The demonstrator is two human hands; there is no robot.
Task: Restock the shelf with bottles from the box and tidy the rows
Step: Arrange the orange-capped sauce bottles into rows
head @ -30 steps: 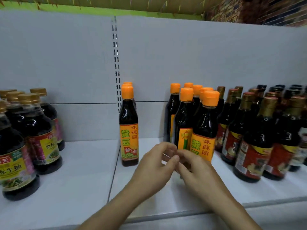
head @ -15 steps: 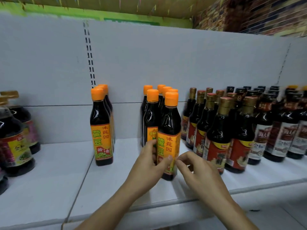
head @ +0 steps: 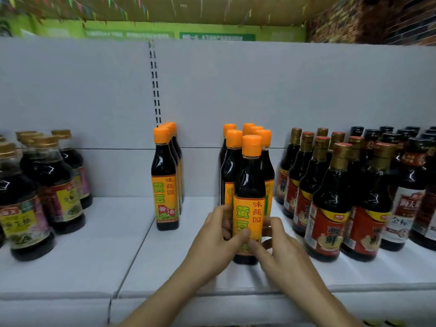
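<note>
Head | left hand (head: 217,241) + right hand (head: 280,253) grip front bottle (head: 250,180) | orange caps (head: 161,135): 3 left, 6 right

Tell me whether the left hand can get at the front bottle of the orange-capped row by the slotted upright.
Probably yes. The left hand grips the middle cluster's front bottle, so it must let go first; only bare shelf lies between it and the left row's front bottle.
</note>
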